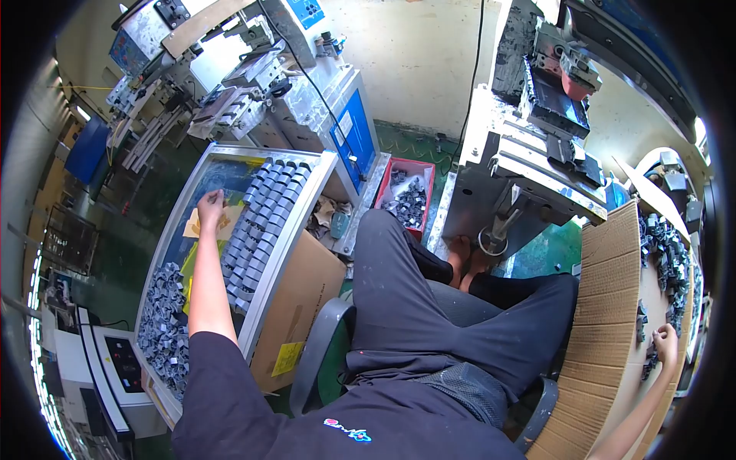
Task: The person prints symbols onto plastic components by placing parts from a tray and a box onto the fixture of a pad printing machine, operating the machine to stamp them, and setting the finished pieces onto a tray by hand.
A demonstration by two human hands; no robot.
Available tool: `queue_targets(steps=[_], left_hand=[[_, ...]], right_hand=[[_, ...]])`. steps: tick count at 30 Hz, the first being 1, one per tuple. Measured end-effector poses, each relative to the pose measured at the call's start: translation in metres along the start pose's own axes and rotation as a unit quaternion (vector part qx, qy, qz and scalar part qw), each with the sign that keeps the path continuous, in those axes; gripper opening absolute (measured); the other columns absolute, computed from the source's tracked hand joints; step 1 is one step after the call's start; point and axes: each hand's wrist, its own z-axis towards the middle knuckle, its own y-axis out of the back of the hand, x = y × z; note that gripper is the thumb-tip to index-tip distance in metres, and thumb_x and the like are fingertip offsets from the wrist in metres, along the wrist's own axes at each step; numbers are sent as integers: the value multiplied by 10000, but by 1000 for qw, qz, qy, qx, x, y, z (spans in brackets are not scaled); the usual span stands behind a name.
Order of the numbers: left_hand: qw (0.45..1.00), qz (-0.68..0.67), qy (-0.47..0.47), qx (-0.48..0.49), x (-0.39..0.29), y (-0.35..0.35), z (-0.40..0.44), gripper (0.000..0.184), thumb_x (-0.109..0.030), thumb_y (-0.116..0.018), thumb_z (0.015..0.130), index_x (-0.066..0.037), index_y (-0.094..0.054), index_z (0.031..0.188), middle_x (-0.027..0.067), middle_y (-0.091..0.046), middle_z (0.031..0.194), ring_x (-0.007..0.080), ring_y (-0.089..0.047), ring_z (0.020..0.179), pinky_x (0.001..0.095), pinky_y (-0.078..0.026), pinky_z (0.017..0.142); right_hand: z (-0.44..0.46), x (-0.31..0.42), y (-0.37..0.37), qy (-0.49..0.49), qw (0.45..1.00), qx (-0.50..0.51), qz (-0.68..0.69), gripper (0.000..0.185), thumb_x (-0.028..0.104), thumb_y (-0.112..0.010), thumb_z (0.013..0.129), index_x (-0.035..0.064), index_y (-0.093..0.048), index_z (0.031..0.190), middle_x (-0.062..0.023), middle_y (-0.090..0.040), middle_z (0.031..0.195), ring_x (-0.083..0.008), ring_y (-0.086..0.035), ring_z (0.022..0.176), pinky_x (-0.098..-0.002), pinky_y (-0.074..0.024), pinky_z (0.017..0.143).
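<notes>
My left hand (211,208) is over the framed tray (289,243), its fingers pinched together above a tan piece of paper or card (228,222); what it holds, if anything, is too small to make out. Beside it, rows of grey parts (264,222) stand lined up in the tray, and a loose heap of grey parts (165,326) fills the near left part. My right hand (665,343) reaches into the cardboard box (594,330) at the right, fingers bent together close to dark grey parts (667,261). Anything between those fingers is hidden.
A red bin (429,184) of small parts stands on the floor between two machines. The right machine (537,165) rises beyond my bare feet. At the upper left is a machine with a blue panel (354,138). Chair armrests (318,353) flank my legs.
</notes>
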Motion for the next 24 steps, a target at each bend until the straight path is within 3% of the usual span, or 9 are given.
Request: queue_targets(steps=[1,4,10,13,19,24], left_hand=[[997,-44,67,-5,-5,3,-7,221,-244,-626,978,-58,-638,1096,109,-722,1027,180,-710,883,293,-538,728],[948,-300,106,29,-12,12,-19,195,-247,-579,1007,-101,-540,1131,105,-693,1092,204,-709,938,290,-545,733],[907,-410,88,43,-11,28,-16,228,-262,-615,986,-122,-526,1144,93,-673,1050,238,-700,990,293,-555,775],[879,-449,152,49,-25,34,-22,235,-239,-656,962,-116,-550,1132,95,-666,1051,245,-693,1010,297,-557,777],[947,-307,61,71,-40,20,-47,359,-170,-665,948,-57,-556,1270,75,-664,1091,206,-686,990,265,-557,802],[982,-162,40,92,-32,10,-53,342,-126,-696,906,-17,-637,1225,68,-686,1092,155,-677,947,258,-544,818]], right_hand=[[1,-1,-1,-1,1000,-1,-2,140,69,-681,875,8,-557,895,-38,-539,638,-121,-493,584,-314,-423,534],[0,4,-1,-8,1000,-5,-11,153,72,-687,867,5,-556,909,-49,-536,648,-135,-498,590,-322,-426,547],[1,1,-2,6,1000,-14,-20,167,85,-698,864,-2,-561,906,-59,-552,653,-139,-508,593,-327,-442,552],[0,1,-2,2,1000,-11,-8,169,86,-701,860,-2,-563,902,-58,-556,652,-140,-512,595,-328,-445,556],[1,0,-2,-9,1000,-6,-21,183,105,-701,872,6,-564,942,-79,-573,679,-160,-531,620,-344,-454,581],[-2,7,-2,-9,1000,-13,-11,162,87,-703,858,2,-576,913,-54,-560,646,-136,-514,599,-330,-446,565]])
